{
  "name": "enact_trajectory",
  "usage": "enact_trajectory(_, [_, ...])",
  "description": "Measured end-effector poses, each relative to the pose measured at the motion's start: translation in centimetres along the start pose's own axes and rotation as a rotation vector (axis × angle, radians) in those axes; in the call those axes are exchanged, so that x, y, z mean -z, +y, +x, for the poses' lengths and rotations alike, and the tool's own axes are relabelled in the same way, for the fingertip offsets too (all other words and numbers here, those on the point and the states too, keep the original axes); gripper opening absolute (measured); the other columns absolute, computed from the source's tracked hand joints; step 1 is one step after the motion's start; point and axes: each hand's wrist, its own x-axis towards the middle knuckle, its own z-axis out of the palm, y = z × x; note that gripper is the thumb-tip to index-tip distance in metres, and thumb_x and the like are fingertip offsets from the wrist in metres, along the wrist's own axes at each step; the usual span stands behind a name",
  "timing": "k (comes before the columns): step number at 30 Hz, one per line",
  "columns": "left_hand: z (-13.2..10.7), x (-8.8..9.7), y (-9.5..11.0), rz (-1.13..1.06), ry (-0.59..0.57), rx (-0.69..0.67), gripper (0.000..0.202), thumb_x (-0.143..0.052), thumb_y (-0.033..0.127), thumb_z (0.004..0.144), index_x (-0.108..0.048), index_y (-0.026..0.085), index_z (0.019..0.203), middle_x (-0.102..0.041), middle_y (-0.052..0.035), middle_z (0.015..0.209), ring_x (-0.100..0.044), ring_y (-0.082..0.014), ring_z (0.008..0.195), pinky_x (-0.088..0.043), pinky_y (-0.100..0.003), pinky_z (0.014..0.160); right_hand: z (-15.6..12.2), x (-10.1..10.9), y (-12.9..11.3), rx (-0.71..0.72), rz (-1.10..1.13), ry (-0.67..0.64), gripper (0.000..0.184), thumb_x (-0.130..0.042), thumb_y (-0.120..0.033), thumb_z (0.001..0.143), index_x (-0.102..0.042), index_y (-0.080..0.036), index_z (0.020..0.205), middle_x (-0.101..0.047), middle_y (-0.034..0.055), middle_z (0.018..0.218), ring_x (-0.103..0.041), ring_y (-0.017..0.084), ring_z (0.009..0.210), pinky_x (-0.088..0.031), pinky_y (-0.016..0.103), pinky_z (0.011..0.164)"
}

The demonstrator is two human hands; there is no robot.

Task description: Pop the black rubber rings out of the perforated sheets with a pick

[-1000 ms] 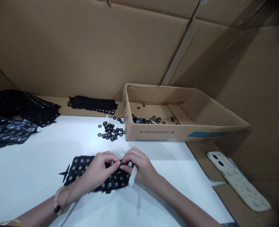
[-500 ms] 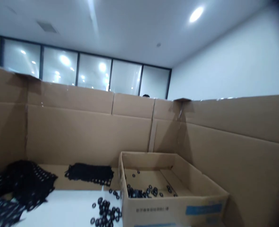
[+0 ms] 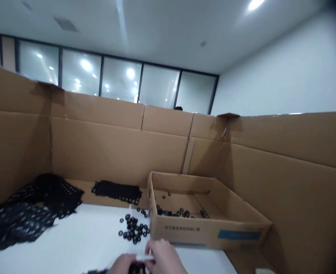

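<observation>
At the bottom edge, my left hand [image 3: 122,264] and my right hand [image 3: 165,257] come close together. A short white stick-like piece [image 3: 144,258] spans the gap between them, its left end in my left fingers and its right end in my right fingers. Just below it, dark ring-shaped pieces [image 3: 138,268] show partly between the hands; whether they are held I cannot tell. Beyond my hands lies a loose pile of small black rings [image 3: 133,228] on the white tabletop [image 3: 79,243].
An open cardboard box [image 3: 210,232] with more black rings inside stands right of the pile. Black perforated mesh sheets [image 3: 22,217] heap up at the left, and a flat black mesh stack [image 3: 116,191] lies at the back. Tall cardboard walls [image 3: 113,148] enclose the table.
Both hands have come into view at the bottom with the white piece between them. The view has tilted down and turned slightly left, so more of the tabletop shows.
</observation>
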Motion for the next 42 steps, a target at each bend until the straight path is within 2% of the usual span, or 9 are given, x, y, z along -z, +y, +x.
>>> enact_trajectory(4, [-1.6, 0.0, 1.7, 0.021, -0.019, -0.069, 0.041, -0.056, 0.022, 0.070, -0.068, 0.021, 0.110, -0.068, -0.0043, 0.115, -0.060, -0.0260, 0.107, -0.042, -0.033, 0.098, 2.6, -1.1, -3.5, -0.125, -0.114, -0.008, 0.020, -0.058, -0.012, 0.078, -0.071, -0.021, 0.091, -0.073, 0.0091, 0.089, -0.069, 0.027, 0.087, -0.053, 0.032, 0.074])
enact_trajectory(7, [-1.4, 0.4, 2.4, 0.013, -0.020, -0.036, 0.038, -0.057, 0.017, 0.067, -0.070, 0.018, 0.103, -0.070, -0.0051, 0.111, -0.062, -0.0252, 0.104, -0.043, -0.032, 0.096, 4.0, -1.5, -4.3, -0.163, -0.097, -0.003, 0.035, -0.052, -0.007, 0.082, -0.063, -0.015, 0.115, -0.072, 0.0151, 0.092, -0.069, 0.029, 0.088, -0.053, 0.034, 0.072])
enact_trajectory(10, [-1.3, 0.6, 2.3, 0.018, -0.002, 0.012, 0.028, -0.059, 0.020, 0.069, -0.070, 0.016, 0.094, -0.072, -0.0051, 0.101, -0.063, -0.0247, 0.097, -0.045, -0.031, 0.090, 3.3, -1.3, -3.2, -0.150, -0.043, 0.013, 0.039, -0.048, -0.014, 0.088, -0.055, -0.015, 0.126, -0.072, 0.0157, 0.095, -0.068, 0.030, 0.089, -0.052, 0.036, 0.074])
enact_trajectory(15, [-1.3, 1.3, 2.2, -0.002, -0.024, 0.051, 0.022, -0.065, 0.031, 0.069, -0.068, 0.016, 0.085, -0.072, -0.0031, 0.090, -0.062, -0.0235, 0.090, -0.045, -0.030, 0.084, 0.4, -0.2, 0.5, 0.004, 0.106, -0.038, 0.028, -0.051, -0.020, 0.087, -0.066, -0.026, 0.110, -0.070, 0.0045, 0.107, -0.064, 0.021, 0.100, -0.047, 0.028, 0.086])
enact_trajectory(22, [-1.3, 1.9, 3.1, -0.052, -0.103, 0.032, 0.014, -0.064, 0.031, 0.071, -0.066, 0.017, 0.075, -0.070, 0.0000, 0.084, -0.060, -0.0206, 0.086, -0.043, -0.027, 0.083, -1.4, -0.6, 3.8, 0.237, 0.416, 0.094, 0.035, -0.045, -0.008, 0.083, -0.066, -0.020, 0.108, -0.064, 0.0055, 0.111, -0.061, 0.018, 0.099, -0.047, 0.027, 0.087])
enact_trajectory(27, [-1.2, 1.6, 2.9, -0.043, -0.109, 0.053, 0.016, -0.064, 0.033, 0.072, -0.066, 0.017, 0.076, -0.069, -0.0005, 0.083, -0.060, -0.0209, 0.085, -0.043, -0.027, 0.082, -2.1, -0.3, 4.4, 0.196, 0.444, 0.155, 0.024, -0.054, -0.017, 0.083, -0.066, -0.019, 0.104, -0.068, 0.0062, 0.095, -0.063, 0.019, 0.084, -0.049, 0.029, 0.075])
enact_trajectory(31, [-1.2, 2.1, 2.8, -0.044, -0.139, 0.059, 0.018, -0.062, 0.035, 0.075, -0.063, 0.017, 0.074, -0.067, -0.0001, 0.081, -0.059, -0.0203, 0.084, -0.043, -0.027, 0.081, -2.8, 0.7, 4.6, 0.187, 0.563, 0.262, 0.032, -0.037, -0.025, 0.097, -0.068, -0.018, 0.096, -0.069, 0.0073, 0.092, -0.063, 0.019, 0.086, -0.049, 0.029, 0.078])
enact_trajectory(38, [-1.2, 4.1, 4.0, -0.202, -0.260, 0.004, 0.025, -0.055, 0.042, 0.084, -0.058, 0.017, 0.088, -0.064, -0.0012, 0.091, -0.058, -0.0205, 0.090, -0.044, -0.030, 0.085, -3.3, 2.0, 4.7, 0.173, 0.681, 0.197, 0.039, -0.032, -0.035, 0.100, -0.066, -0.019, 0.108, -0.064, 0.0097, 0.112, -0.059, 0.021, 0.104, -0.046, 0.035, 0.094])
enact_trajectory(42, [-2.0, 6.3, 5.2, -0.019, -0.002, -0.014, 0.039, -0.055, 0.046, 0.085, -0.058, 0.018, 0.112, -0.063, -0.0035, 0.112, -0.056, -0.0230, 0.103, -0.043, -0.034, 0.093, -3.6, 2.8, 4.1, 0.247, 0.669, 0.142, 0.035, -0.034, -0.033, 0.100, -0.059, -0.022, 0.123, -0.063, 0.0083, 0.113, -0.061, 0.019, 0.098, -0.050, 0.033, 0.087])
